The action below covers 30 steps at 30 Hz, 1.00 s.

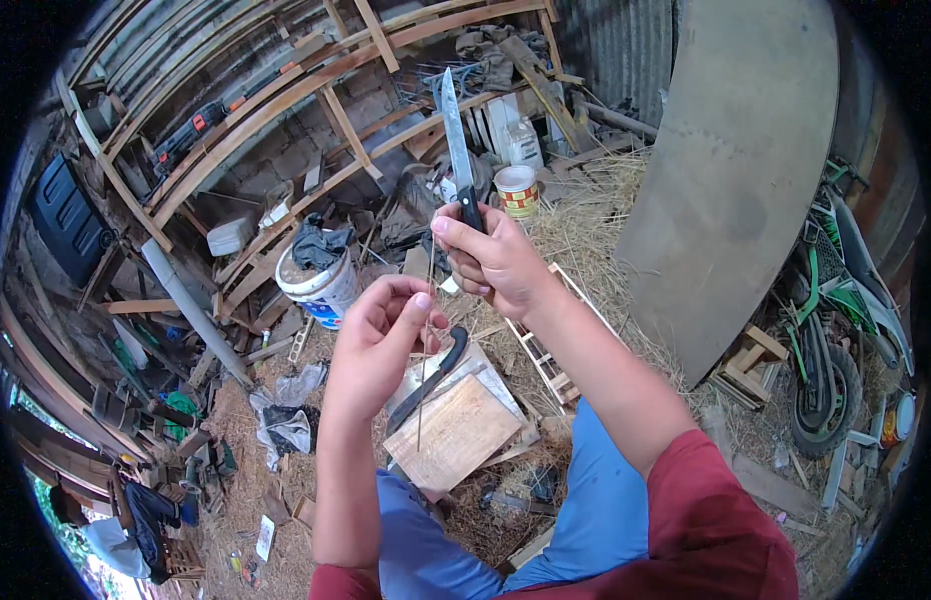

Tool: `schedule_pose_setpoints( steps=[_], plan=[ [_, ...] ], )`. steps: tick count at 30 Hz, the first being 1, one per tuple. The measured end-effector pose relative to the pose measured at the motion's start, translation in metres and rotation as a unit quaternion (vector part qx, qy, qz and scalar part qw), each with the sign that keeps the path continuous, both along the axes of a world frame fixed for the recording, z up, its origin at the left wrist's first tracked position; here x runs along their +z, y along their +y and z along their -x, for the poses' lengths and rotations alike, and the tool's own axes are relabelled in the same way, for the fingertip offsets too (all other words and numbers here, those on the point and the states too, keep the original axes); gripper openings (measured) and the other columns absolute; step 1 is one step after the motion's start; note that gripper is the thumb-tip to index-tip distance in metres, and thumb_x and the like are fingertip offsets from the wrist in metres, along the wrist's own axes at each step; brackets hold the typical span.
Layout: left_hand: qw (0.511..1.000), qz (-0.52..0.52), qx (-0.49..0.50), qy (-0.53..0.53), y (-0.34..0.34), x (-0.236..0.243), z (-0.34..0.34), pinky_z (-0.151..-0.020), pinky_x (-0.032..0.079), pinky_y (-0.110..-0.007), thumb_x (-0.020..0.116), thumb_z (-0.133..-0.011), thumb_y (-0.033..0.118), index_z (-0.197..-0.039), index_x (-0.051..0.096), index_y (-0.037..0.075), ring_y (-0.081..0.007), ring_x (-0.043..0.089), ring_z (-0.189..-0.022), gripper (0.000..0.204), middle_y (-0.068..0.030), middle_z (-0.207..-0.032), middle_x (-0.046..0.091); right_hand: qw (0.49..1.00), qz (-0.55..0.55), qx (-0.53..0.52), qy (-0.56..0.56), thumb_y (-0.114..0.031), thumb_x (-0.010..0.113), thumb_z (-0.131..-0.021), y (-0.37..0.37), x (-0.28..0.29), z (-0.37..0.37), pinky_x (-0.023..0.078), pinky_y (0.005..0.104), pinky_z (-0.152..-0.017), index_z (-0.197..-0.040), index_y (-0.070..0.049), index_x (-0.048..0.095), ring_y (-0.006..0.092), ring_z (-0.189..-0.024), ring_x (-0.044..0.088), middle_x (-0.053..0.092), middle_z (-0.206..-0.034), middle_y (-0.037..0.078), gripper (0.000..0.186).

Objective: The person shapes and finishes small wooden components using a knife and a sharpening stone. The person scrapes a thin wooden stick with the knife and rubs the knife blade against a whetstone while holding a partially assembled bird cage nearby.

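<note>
I hold a knife (455, 135) upright in my right hand (491, 250), its blade pointing up and my fingers wrapped round the black handle. A long, thin strip (421, 410) runs from beside the knife down through my left hand (384, 342), whose fingers are curled on it. Below my hands a wooden board (454, 432) lies on paler boards over my lap, and a black curved-handled tool (429, 385) rests there, partly hidden behind my left hand.
A white bucket (321, 298), a small tub (516, 188) and a wooden frame (554, 365) stand on straw ahead. Timber racks (256, 120) fill the back left. A large panel (716, 180) and dirt bike (836, 350) are at right. Another person (126, 540) is at lower left.
</note>
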<state>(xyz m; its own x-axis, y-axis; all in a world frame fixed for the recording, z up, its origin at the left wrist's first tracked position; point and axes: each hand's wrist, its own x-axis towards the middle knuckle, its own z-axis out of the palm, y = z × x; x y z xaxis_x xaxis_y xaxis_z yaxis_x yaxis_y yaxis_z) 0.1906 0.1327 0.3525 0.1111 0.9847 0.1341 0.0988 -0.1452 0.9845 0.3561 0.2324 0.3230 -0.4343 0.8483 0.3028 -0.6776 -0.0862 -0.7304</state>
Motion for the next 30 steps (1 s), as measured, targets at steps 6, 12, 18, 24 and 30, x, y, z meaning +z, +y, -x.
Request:
schedule_pose_setpoints(
  steps=[6, 12, 18, 24, 30],
  plan=[
    [0.995, -0.06, 0.073, 0.045, 0.017, -0.011, -0.011, -0.054, 0.049, -0.023, 0.061, -0.102, 0.01, -0.105, 0.061, 0.001, -0.0077, 0.057, -0.064, 0.009, -0.0021, -0.079, 0.062, 0.999, -0.027, 0.008, -0.027, -0.023, 0.066, -0.1, 0.014, -0.008, -0.012, 0.025, 0.0202, -0.037, -0.098, -0.011, 0.06, -0.0001, -0.041, 0.034, 0.052, -0.066, -0.007, 0.013],
    [0.993, -0.03, 0.113, 0.006, 0.026, -0.009, -0.015, -0.042, 0.035, -0.019, 0.06, -0.102, 0.012, -0.106, 0.059, 0.004, -0.0031, 0.045, -0.052, 0.009, -0.0014, -0.077, 0.059, 0.985, -0.127, -0.056, -0.103, -0.042, 0.046, -0.108, 0.033, -0.023, -0.025, 0.029, 0.0215, -0.04, -0.09, -0.008, 0.062, 0.0033, -0.044, 0.038, 0.06, -0.068, 0.0, 0.042],
    [0.991, -0.006, 0.118, -0.058, 0.026, -0.012, -0.008, -0.043, 0.025, -0.019, 0.057, -0.102, 0.013, -0.107, 0.057, 0.006, -0.0003, 0.036, -0.051, 0.009, 0.0027, -0.074, 0.052, 0.922, -0.267, -0.152, -0.238, -0.036, 0.054, -0.106, 0.042, -0.041, -0.01, 0.038, 0.0298, -0.054, -0.087, -0.001, 0.063, 0.0106, -0.057, 0.046, 0.055, -0.063, 0.0, 0.04],
    [0.989, -0.027, 0.144, 0.018, 0.021, -0.021, 0.011, -0.05, 0.033, -0.022, 0.052, -0.103, 0.011, -0.123, 0.058, 0.004, -0.0024, 0.042, -0.058, 0.022, 0.0036, -0.076, 0.052, 0.851, -0.356, -0.18, -0.341, -0.034, 0.062, -0.101, 0.036, -0.041, 0.0, 0.042, 0.0354, -0.055, -0.09, -0.001, 0.066, 0.0194, -0.058, 0.051, 0.055, -0.065, 0.011, 0.035],
    [0.986, -0.03, 0.166, 0.011, 0.017, -0.035, 0.019, -0.057, 0.036, -0.021, 0.05, -0.103, 0.01, -0.121, 0.058, 0.003, -0.003, 0.045, -0.065, 0.02, 0.0032, -0.076, 0.052, 0.836, -0.375, -0.188, -0.353, -0.033, 0.063, -0.1, 0.044, -0.048, 0.016, 0.041, 0.0377, -0.056, -0.084, 0.0, 0.061, 0.0242, -0.057, 0.05, 0.053, -0.063, 0.012, 0.037]
  ],
)
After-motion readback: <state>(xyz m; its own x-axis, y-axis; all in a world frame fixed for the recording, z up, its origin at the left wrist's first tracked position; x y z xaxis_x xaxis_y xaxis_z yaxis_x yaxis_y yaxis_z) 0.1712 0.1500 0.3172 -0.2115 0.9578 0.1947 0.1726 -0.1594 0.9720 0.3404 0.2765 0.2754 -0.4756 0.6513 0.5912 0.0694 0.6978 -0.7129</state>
